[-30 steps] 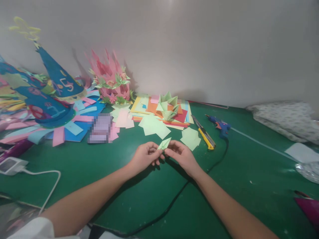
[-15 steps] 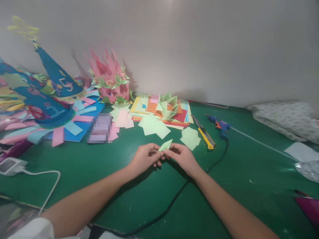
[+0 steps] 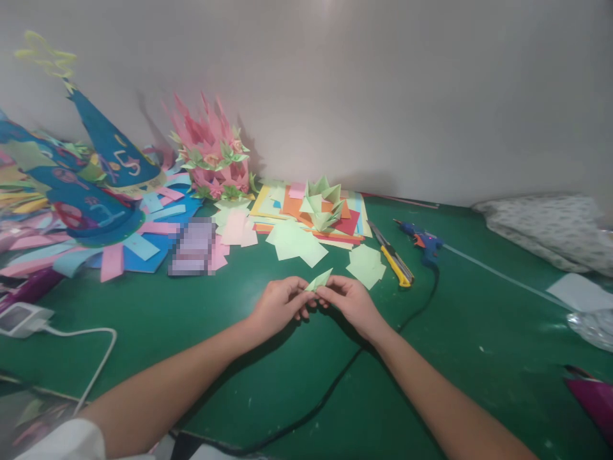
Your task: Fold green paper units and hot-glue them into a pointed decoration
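A small folded light-green paper piece [image 3: 320,280] is pinched between both of my hands just above the green table [image 3: 201,319]. My left hand [image 3: 280,303] grips its left end with closed fingers. Gripping the right end from the other side is my right hand [image 3: 351,300], thumb and fingers pressed together. The piece's pointed tip sticks up and to the right. Loose light-green paper squares [image 3: 366,265] lie just beyond my hands, with more green squares [image 3: 294,241] to their left.
A yellow utility knife [image 3: 393,258] and a blue glue gun [image 3: 424,243] with a black cord [image 3: 335,390] lie right of the papers. Folded green pieces [image 3: 322,203] top a coloured paper stack. Pink paper craft [image 3: 213,153], blue cones [image 3: 112,147], white charger [image 3: 22,317] at left.
Both hands have shifted slightly toward me and closer together, still pinching the green piece; the piece's tip sits a little lower than before.
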`<state>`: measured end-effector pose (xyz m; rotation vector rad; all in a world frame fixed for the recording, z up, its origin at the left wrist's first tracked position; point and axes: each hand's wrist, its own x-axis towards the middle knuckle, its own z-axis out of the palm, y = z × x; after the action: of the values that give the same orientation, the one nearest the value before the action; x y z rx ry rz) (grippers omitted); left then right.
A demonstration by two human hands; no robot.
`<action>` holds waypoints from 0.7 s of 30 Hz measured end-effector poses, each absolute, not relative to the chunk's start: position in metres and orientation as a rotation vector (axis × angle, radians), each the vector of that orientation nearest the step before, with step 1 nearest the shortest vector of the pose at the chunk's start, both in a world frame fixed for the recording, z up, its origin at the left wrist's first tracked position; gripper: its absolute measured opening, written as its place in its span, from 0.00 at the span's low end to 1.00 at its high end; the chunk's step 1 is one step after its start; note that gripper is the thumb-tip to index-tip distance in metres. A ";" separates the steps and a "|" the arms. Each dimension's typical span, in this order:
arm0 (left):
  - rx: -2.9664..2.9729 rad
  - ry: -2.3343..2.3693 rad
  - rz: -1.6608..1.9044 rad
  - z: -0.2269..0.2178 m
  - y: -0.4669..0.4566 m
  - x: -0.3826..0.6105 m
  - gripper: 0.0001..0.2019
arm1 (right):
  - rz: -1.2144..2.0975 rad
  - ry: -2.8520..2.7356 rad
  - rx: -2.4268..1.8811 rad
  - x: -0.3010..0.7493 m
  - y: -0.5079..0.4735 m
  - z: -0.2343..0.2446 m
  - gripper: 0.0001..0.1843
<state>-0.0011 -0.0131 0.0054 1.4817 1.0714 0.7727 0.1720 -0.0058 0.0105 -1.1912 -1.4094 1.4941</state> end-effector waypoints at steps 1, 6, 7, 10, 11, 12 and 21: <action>1.500 1.072 0.770 0.006 -0.013 -0.001 0.10 | 1.495 -1.411 -1.190 0.172 -0.006 0.010 0.14; 1.511 1.067 0.756 0.005 -0.014 0.000 0.08 | 1.497 -1.403 -1.174 0.171 -0.005 0.010 0.13; 1.501 1.067 0.752 0.005 -0.014 -0.001 0.08 | 1.486 -1.417 -1.172 0.171 -0.005 0.010 0.13; 1.490 1.077 0.747 0.004 -0.014 -0.001 0.09 | 1.459 -1.477 -1.159 0.171 -0.005 0.011 0.13; 1.495 1.081 0.749 0.004 -0.014 -0.001 0.09 | 1.457 -1.490 -1.150 0.171 -0.005 0.011 0.13; 1.500 1.082 0.751 0.004 -0.014 -0.001 0.09 | 1.459 -1.497 -1.143 0.171 -0.005 0.011 0.13; 1.531 1.119 0.740 0.006 -0.014 -0.003 0.10 | 1.427 -1.395 -1.182 0.173 -0.004 0.007 0.13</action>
<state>-0.0027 -0.0139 0.0057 1.5314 1.1188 0.7404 0.1729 -0.0044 0.0069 -1.1821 -1.3952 1.4270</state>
